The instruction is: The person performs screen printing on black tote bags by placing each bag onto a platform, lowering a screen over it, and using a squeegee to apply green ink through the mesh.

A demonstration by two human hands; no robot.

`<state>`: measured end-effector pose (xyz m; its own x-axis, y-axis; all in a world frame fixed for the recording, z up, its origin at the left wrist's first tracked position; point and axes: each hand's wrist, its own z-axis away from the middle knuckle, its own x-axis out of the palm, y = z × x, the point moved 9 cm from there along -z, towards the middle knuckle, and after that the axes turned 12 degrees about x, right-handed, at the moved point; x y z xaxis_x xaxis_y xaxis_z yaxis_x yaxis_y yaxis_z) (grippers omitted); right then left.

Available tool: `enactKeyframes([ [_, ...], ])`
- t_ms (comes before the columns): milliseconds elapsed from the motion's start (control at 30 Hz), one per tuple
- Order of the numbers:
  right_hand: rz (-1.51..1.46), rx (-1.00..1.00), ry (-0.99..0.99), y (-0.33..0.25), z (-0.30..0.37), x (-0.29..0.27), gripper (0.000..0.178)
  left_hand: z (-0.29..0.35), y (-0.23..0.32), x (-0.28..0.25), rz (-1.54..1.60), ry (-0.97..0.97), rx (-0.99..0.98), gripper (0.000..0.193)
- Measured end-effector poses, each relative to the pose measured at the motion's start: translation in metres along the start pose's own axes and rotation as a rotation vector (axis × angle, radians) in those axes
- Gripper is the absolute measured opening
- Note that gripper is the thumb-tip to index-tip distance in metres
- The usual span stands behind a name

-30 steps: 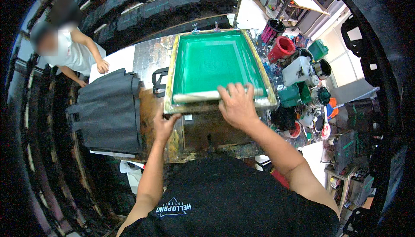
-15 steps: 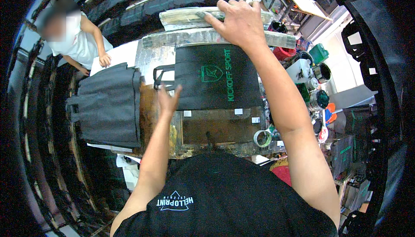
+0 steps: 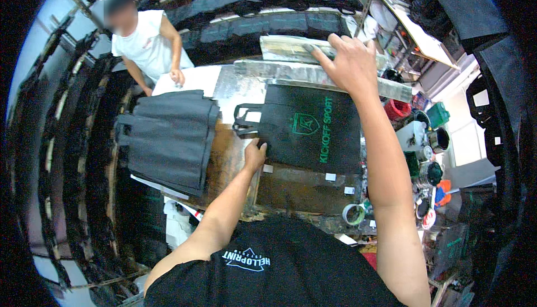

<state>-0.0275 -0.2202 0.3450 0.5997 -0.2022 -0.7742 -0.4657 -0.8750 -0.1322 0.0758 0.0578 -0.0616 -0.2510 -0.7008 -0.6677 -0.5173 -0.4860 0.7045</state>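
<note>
A flat black tote bag (image 3: 279, 139) with a green printed crest and lettering lies on the printing board, its handles pointing left. My left hand (image 3: 255, 155) is closed on the bag's near left edge, thumb and fingers pinching the fabric. Beyond the bag, a screen-printing frame (image 3: 279, 72) is tilted up, showing its pale, ink-stained edges. My right hand (image 3: 353, 65) reaches over the bag and grips this frame at its upper bar, fingertips partly hidden behind it.
A stack of black bags (image 3: 165, 142) lies to the left. Behind it stands a person in a white top (image 3: 146, 44), one hand on white sheets. Ink pots (image 3: 439, 139) and a tape roll (image 3: 353, 214) crowd the right. Racks of black bags (image 3: 251, 30) line the back.
My left hand has gone from open beside the handles to pinching the bag's near left edge. My right hand stays on the frame. The whole view has shifted.
</note>
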Motion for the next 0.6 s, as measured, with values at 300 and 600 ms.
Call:
enactKeyframes([
  [300,0.006,0.002,-0.040,-0.006,-0.001,-0.002,0.049,-0.110,0.029,-0.190,0.455,-0.014,-0.255,0.033],
  [600,0.037,0.019,-0.052,0.004,-0.008,-0.005,0.046,-0.118,-0.096,-0.365,0.491,0.187,-0.433,0.051],
])
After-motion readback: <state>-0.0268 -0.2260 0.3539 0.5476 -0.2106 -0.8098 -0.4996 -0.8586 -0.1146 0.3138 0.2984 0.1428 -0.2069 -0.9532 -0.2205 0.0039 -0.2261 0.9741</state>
